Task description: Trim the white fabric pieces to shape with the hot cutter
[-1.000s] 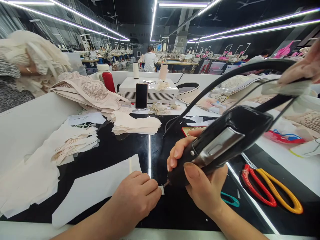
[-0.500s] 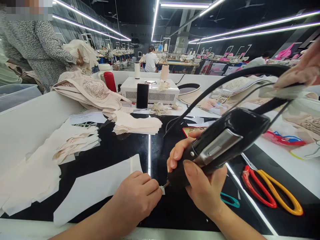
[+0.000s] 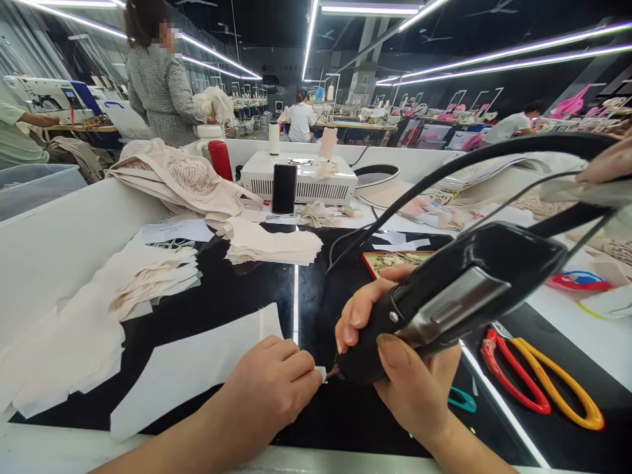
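My right hand (image 3: 415, 368) is wrapped round a black corded handheld tool (image 3: 469, 289) with a metal lever on its side, thumb on the near side. The tool tilts down to the left, and its thin metal tip (image 3: 332, 373) meets the end of a small whitish strip (image 3: 322, 372). My left hand (image 3: 271, 375) pinches that strip, most of it hidden under the fingers. Just left of the hand, a large white cut panel (image 3: 197, 368) with a cream line near its right end lies on the black table surface (image 3: 316, 309).
Red-and-orange-handled scissors (image 3: 538, 368) and a teal tool (image 3: 463, 399) lie right of my right hand. Pale cut pieces (image 3: 274, 242) are stacked beyond. A phone (image 3: 285, 189) leans against a white box (image 3: 306, 174). The tool's cord (image 3: 409, 191) arches overhead. A co-worker (image 3: 165, 85) stands back left.
The tool's rear end has swung a little right, with its tip still at the strip. My left hand has hardly moved. The standing co-worker has moved farther off, to the right.
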The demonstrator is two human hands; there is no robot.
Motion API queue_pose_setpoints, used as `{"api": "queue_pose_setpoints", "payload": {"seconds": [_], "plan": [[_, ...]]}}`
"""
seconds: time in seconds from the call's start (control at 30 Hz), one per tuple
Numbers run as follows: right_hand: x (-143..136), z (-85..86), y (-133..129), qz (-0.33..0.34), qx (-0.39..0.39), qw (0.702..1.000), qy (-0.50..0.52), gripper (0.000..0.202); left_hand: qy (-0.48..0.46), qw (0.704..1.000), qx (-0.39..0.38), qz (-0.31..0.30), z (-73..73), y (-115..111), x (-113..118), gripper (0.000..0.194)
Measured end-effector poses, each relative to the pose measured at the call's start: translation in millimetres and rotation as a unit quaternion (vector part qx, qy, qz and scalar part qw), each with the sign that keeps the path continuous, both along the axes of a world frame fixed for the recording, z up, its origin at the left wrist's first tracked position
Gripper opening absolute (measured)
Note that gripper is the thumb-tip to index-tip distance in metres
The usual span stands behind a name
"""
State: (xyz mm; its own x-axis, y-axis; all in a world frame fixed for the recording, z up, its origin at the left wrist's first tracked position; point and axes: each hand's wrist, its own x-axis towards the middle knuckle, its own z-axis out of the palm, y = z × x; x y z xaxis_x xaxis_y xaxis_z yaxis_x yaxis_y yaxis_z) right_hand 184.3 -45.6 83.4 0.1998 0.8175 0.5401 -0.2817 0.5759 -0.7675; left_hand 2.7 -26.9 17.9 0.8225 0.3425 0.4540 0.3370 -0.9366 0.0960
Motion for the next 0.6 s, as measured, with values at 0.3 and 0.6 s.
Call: {"api": "queue_pose_setpoints", "payload": {"seconds": [0.3,0.6], "plan": [[1,0.4,0,0.002,0.003,1.000,0.006,0.038,-0.024,1.000,-0.001,0.001,-2.3,3,-5,0.019],[3,-2.0,-1,0.013,0.010,1.000,0.020,0.038,-0.025,0.999,-0.019,-0.011,-2.2,11,-26,0.012]]}}
